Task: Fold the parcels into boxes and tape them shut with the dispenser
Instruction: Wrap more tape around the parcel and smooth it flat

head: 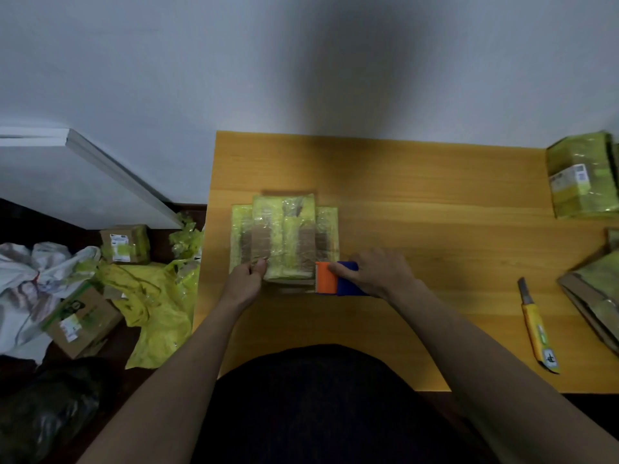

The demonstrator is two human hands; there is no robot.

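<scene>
Mid-taping one box (284, 237): my left hand (248, 276) pinches its near edge, my right hand (375, 272) grips the dispenser (335, 279), flat parcels (593, 289) far right still wait.

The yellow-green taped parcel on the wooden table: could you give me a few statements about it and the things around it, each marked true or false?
1. The right hand grips the orange and blue tape dispenser at the near right corner of the yellow-green taped parcel. True.
2. The left hand lies flat on the wooden table, away from the parcel. False: it pinches the parcel's near edge.
3. A yellow utility knife lies on the table to the right. True.
4. The knife rests on top of the parcel. False: it lies apart, on bare wood.
</scene>
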